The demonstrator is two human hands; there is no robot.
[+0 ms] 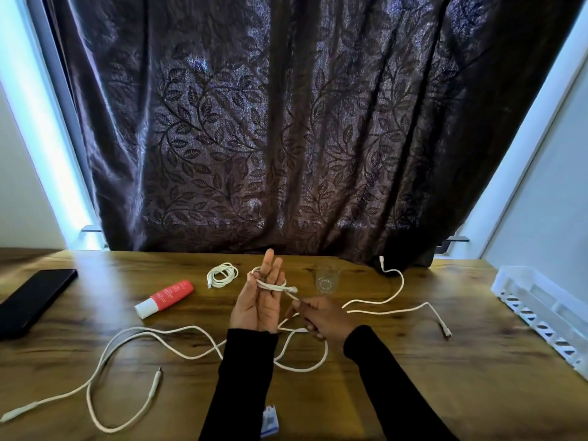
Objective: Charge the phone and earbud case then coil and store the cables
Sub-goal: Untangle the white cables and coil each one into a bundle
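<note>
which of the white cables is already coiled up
The small white coil lying alone on the table, between the red tube and the left hand. The others trail loose or are only partly wrapped round that hand.

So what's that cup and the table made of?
The cup looks like clear glass, since the table shows through it. The table looks like wood, brown with dark grain streaks, maybe just a printed wood-look top.
</note>
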